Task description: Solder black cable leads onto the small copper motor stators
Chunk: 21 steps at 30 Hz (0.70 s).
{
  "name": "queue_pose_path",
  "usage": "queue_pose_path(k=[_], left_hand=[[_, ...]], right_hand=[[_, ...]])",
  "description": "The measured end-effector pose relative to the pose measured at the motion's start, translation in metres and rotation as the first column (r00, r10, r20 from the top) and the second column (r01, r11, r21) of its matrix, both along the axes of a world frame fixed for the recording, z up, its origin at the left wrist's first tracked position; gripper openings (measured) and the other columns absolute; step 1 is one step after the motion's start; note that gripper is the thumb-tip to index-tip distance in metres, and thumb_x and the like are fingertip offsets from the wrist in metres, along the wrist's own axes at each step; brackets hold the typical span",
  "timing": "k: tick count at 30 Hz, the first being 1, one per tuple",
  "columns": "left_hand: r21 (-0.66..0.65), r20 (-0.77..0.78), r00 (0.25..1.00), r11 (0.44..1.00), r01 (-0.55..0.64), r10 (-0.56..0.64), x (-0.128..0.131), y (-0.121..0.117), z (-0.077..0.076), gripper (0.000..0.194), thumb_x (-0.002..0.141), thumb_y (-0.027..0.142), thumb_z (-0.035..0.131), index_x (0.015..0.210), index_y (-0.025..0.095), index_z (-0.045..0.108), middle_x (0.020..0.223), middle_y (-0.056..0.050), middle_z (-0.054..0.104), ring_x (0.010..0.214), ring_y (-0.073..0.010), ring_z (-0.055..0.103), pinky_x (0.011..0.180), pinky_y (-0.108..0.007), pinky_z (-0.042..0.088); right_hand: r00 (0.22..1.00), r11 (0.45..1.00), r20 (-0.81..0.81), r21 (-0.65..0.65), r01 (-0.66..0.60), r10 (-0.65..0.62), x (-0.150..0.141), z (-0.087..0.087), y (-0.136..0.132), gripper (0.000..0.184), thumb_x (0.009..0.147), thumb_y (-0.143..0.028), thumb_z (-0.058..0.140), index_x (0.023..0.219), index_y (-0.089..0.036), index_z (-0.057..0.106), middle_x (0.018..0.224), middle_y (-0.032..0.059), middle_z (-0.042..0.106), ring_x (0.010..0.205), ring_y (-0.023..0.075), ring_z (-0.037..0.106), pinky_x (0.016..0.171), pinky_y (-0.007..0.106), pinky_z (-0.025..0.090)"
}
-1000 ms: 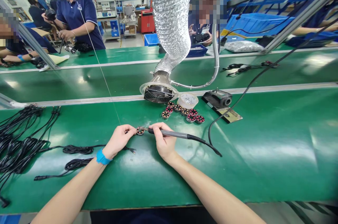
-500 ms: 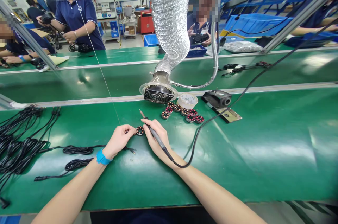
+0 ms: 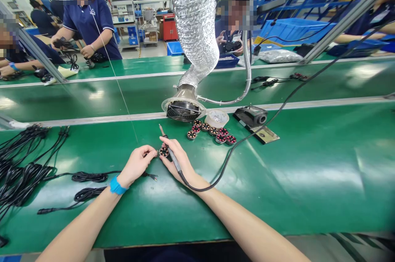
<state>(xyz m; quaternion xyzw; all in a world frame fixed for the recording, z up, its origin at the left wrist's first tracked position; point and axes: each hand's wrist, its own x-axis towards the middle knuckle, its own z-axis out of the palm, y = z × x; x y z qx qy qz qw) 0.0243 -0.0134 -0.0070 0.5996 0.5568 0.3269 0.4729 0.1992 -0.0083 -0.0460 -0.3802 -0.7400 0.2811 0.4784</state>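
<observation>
My right hand (image 3: 178, 160) grips a soldering iron (image 3: 168, 147) like a pen, its tip pointing up and away from me. Its fingers also touch a small round wound coil part (image 3: 163, 151) lying on the green bench. My left hand (image 3: 138, 163), with a blue wristband, pinches a thin black wire end (image 3: 150, 154) right beside that part. The iron's black cord (image 3: 247, 138) loops off to the right.
Several more coil parts (image 3: 212, 132) lie near a fume fan (image 3: 182, 110) on a silver duct, with a tape roll (image 3: 217, 118) and iron stand (image 3: 253, 117). Black cable bundles (image 3: 21, 167) lie left. Other people work across the conveyor (image 3: 92, 93).
My right hand swung the soldering iron from lying flat with its tip at the part to standing upright, tip away. The left hand kept still at the part.
</observation>
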Motion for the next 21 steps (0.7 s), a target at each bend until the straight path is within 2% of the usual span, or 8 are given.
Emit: queue_pose_path(k=[3, 7, 10, 16, 21], left_hand=[[-0.022, 0.005, 1.0, 1.0, 0.0, 0.0, -0.002, -0.002, 0.006, 0.033, 0.084, 0.049, 0.056, 0.083, 0.016, 0.06, 0.067, 0.001, 0.057, 0.057, -0.0124, 0.047, 0.056, -0.025, 0.037], [0.051, -0.031, 0.999, 0.999, 0.014, -0.012, -0.003, -0.003, 0.015, 0.033, 0.084, 0.048, 0.057, 0.079, 0.016, 0.062, 0.063, 0.001, 0.055, 0.061, -0.0129, 0.047, 0.06, -0.025, 0.035], [0.049, -0.015, 1.0, 0.999, -0.003, 0.004, -0.004, -0.003, 0.017, 0.033, 0.082, 0.048, 0.061, 0.077, 0.015, 0.063, 0.065, 0.0, 0.056, 0.063, -0.0132, 0.048, 0.061, -0.025, 0.035], [-0.039, 0.15, 0.987, 0.997, -0.06, 0.065, -0.008, 0.0, 0.015, 0.031, 0.071, 0.042, 0.076, 0.079, 0.015, 0.064, 0.07, 0.001, 0.059, 0.059, -0.0097, 0.045, 0.055, -0.022, 0.031], [-0.114, 0.258, 0.962, 0.991, -0.065, 0.093, -0.01, 0.002, 0.015, 0.031, 0.071, 0.042, 0.075, 0.076, 0.013, 0.064, 0.064, 0.002, 0.054, 0.05, -0.0052, 0.034, 0.048, -0.021, 0.02]], right_hand=[[1.0, 0.999, 0.025, 0.047, 0.014, -0.015, 0.004, 0.004, 0.0, 0.062, 0.085, -0.007, 0.057, 0.142, -0.029, 0.044, 0.111, 0.005, 0.054, 0.097, 0.0167, 0.06, 0.093, 0.031, 0.051], [0.999, 0.993, 0.03, 0.111, 0.028, -0.032, 0.007, 0.007, -0.001, 0.061, 0.087, -0.009, 0.057, 0.143, -0.03, 0.043, 0.114, 0.0064, 0.053, 0.097, 0.0169, 0.061, 0.092, 0.032, 0.053], [0.999, 0.992, 0.02, 0.118, 0.041, -0.044, 0.007, 0.008, -0.001, 0.061, 0.088, -0.009, 0.058, 0.142, -0.03, 0.043, 0.114, 0.0063, 0.053, 0.097, 0.0171, 0.061, 0.091, 0.032, 0.053], [0.998, 0.991, 0.008, 0.116, 0.063, -0.065, 0.007, 0.008, 0.001, 0.06, 0.088, -0.01, 0.06, 0.142, -0.03, 0.044, 0.114, 0.0065, 0.054, 0.099, 0.0179, 0.062, 0.094, 0.033, 0.053], [0.997, 0.991, -0.01, 0.108, 0.081, -0.081, 0.006, 0.008, 0.0, 0.062, 0.085, -0.011, 0.064, 0.141, -0.03, 0.045, 0.112, 0.0057, 0.054, 0.099, 0.018, 0.062, 0.095, 0.034, 0.053]])
